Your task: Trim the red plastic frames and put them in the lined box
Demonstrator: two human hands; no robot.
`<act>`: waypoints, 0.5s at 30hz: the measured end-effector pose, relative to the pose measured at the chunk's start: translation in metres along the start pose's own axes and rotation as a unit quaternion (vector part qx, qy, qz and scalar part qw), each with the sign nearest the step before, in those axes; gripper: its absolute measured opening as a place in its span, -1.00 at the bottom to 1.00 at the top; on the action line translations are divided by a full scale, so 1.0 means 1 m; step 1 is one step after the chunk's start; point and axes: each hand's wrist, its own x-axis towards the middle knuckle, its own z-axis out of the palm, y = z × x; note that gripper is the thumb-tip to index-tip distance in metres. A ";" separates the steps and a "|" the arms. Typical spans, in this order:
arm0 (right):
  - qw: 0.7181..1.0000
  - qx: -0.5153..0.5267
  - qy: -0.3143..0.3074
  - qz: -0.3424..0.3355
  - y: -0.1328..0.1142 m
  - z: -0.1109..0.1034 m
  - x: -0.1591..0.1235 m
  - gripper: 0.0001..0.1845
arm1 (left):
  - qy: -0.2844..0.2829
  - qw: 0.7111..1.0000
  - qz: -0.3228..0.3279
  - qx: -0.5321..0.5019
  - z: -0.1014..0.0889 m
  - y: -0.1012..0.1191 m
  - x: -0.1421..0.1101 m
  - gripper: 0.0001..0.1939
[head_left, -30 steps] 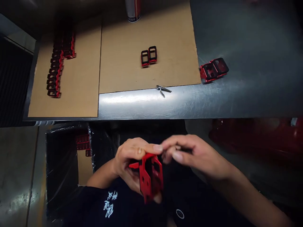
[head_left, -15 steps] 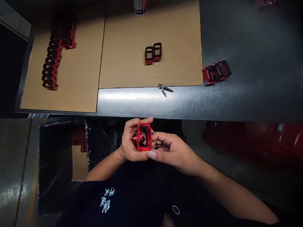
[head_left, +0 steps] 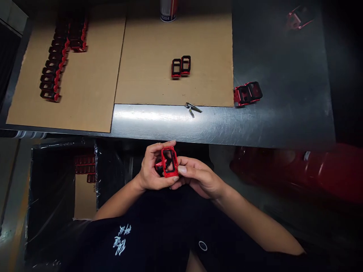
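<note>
My left hand (head_left: 150, 170) is wrapped round a red frame-shaped part (head_left: 174, 164) with a black inner rim, its opening turned up towards me. A smaller red and black piece shows behind the opening, partly hidden by my left fingers. From the other side, my right hand (head_left: 201, 175) pinches the frame's right edge, thumb on top and fingers curled underneath. Both hands are just off the table's front edge, above my lap. A nail clipper (head_left: 194, 108) lies on the metal near that edge. Two similar red and black frames (head_left: 180, 67) stand side by side on the cardboard (head_left: 147, 88).
Rows of red and black frames (head_left: 53, 71) stand on the left cardboard sheet (head_left: 87, 90). More lie on the metal table (head_left: 278, 113) at right. A spray can (head_left: 168, 10) stands at the back. A plastic-lined box (head_left: 62, 204) with frames sits below left.
The frame has turned from its side view to face me and moved up towards the table edge. My right hand, apart from it before, has come onto its right edge.
</note>
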 end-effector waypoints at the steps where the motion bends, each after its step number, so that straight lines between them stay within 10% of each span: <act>1: 1.000 0.003 0.002 0.004 0.000 0.000 0.000 -0.54 | 0.000 1.000 -0.004 0.001 0.000 0.001 0.000 -0.07; 15: 0.999 -0.007 0.046 0.004 0.000 0.003 0.005 -0.52 | 0.009 0.999 -0.030 0.041 -0.002 0.000 -0.003 -0.13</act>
